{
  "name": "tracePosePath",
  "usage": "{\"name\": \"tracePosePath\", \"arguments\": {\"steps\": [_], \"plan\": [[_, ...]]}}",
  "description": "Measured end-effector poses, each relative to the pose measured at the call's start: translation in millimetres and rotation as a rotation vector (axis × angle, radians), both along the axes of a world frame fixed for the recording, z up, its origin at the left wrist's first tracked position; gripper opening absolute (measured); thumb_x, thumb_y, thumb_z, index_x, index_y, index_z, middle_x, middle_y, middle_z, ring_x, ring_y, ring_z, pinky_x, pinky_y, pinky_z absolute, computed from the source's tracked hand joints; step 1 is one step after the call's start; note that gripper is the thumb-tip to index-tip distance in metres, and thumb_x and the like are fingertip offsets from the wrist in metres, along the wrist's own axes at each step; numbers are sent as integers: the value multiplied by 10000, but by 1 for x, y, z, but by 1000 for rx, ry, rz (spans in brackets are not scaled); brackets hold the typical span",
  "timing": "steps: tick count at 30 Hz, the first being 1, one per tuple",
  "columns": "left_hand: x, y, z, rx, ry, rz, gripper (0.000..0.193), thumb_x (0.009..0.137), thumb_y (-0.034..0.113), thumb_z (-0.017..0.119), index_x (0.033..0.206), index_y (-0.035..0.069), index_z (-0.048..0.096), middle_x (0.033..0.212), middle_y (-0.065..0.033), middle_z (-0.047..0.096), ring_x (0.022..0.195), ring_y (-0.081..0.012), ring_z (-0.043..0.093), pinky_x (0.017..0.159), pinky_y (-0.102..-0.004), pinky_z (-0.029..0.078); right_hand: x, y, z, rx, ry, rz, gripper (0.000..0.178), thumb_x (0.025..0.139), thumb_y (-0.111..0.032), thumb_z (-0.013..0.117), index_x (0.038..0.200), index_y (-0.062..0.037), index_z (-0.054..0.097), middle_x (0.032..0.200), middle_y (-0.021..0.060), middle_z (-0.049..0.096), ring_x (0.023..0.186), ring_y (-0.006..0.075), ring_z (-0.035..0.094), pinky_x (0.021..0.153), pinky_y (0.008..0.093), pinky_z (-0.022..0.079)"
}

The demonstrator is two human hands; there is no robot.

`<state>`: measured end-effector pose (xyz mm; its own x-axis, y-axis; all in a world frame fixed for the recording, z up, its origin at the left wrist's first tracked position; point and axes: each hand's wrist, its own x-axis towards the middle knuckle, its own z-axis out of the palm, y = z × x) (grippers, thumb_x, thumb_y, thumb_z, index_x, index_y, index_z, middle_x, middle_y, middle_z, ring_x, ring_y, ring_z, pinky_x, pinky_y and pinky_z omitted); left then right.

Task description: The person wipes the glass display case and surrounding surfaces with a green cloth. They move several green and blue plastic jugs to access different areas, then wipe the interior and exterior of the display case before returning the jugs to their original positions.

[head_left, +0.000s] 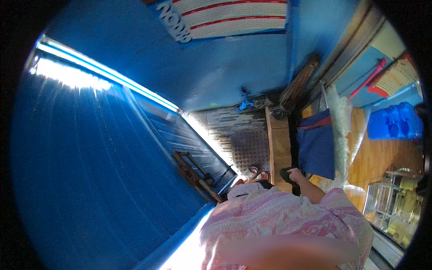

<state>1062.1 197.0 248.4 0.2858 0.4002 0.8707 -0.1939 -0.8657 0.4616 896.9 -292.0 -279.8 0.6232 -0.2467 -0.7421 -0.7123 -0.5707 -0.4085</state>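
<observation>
My right hand (294, 175), reaching out from a pink patterned sleeve, is closed round a small dark green thing (285, 173) whose kind I cannot make out. It is close to a dark blue cloth (317, 150) hanging on the right. My left hand does not show. A large blue door panel (99, 166) stands on my left, with a rusty metal latch frame (194, 174) on its edge near my body. Bright light comes through the gap beside the panel.
A dark studded mat (249, 148) lies on the floor in front of my sandals (252, 172). A wooden ledge (281, 148) runs along its right side. Beyond stands a broom (303, 81) against the blue wall (225, 74). Blue plastic items (391, 121) and a wire rack (391, 198) are at right.
</observation>
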Motion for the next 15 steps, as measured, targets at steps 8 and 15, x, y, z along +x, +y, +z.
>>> {"name": "tracePosePath", "arguments": {"steps": [8, 15], "plan": [[-38, 65, 6, -35, -28, 258, 399, 844, 326, 649, 1119, 55, 546, 1126, -169, 490, 995, -288, 516, 964, -508, 444, 10, -4, -17, 59, 41, -22, 460, 671, 25, 518, 1076, -88, 705, 1018, 176, 688, 961, 284, 652, 861, 365, 500], [-65, 111, 16, -65, -48, 435, 502, 829, 364, 661, 1192, 51, 510, 1230, -195, 448, 1090, -313, 492, 969, -509, 445, -7, -23, -38, -134, 90, 322, 432, 687, -11, 552, 1077, -122, 704, 944, 128, 708, 841, 267, 672, 775, 346, 525]]}}
